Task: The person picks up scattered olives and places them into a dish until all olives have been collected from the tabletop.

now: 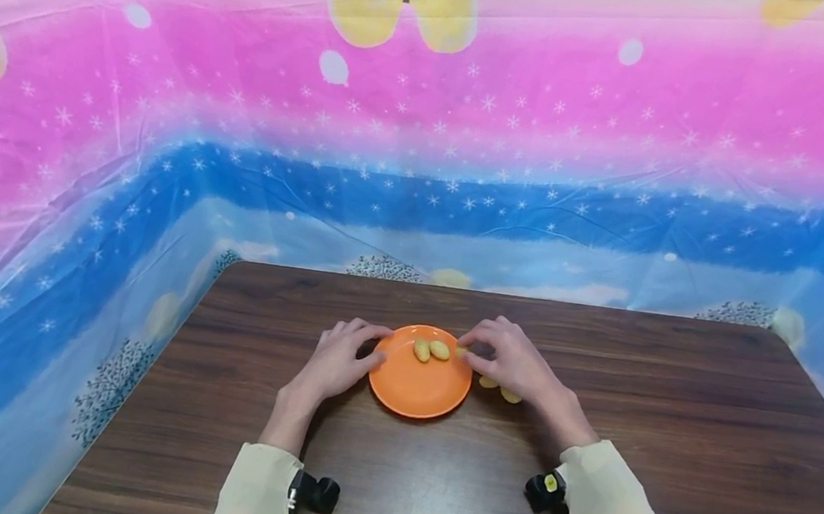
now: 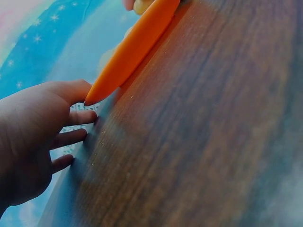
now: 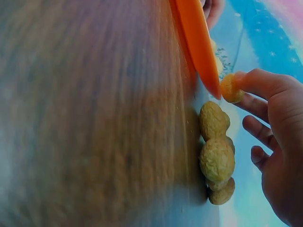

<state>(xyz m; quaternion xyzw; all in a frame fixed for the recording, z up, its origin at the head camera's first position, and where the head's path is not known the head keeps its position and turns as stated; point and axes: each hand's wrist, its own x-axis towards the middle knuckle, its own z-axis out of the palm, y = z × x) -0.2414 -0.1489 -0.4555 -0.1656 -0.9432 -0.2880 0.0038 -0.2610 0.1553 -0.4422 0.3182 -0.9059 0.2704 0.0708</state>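
An orange plate (image 1: 419, 392) lies on the table with two small yellow potatoes (image 1: 439, 349) on its far half. At the plate's left rim, my left hand (image 1: 338, 358) holds the edge with thumb and fingertips. My right hand (image 1: 514, 360) pinches another small potato (image 3: 231, 88) between thumb and finger at the plate's right rim. Beneath and beside that hand, several more potatoes (image 3: 217, 160) rest on the table; in the head view the hand partly hides them.
The dark wooden table (image 1: 402, 491) extends all around the plate. Behind it and to the sides hangs a pink and blue cloth (image 1: 428, 108) with snowflakes and butterflies. A small black camera (image 1: 544, 490) sits at the right wrist, and another black camera (image 1: 317, 494) at the left.
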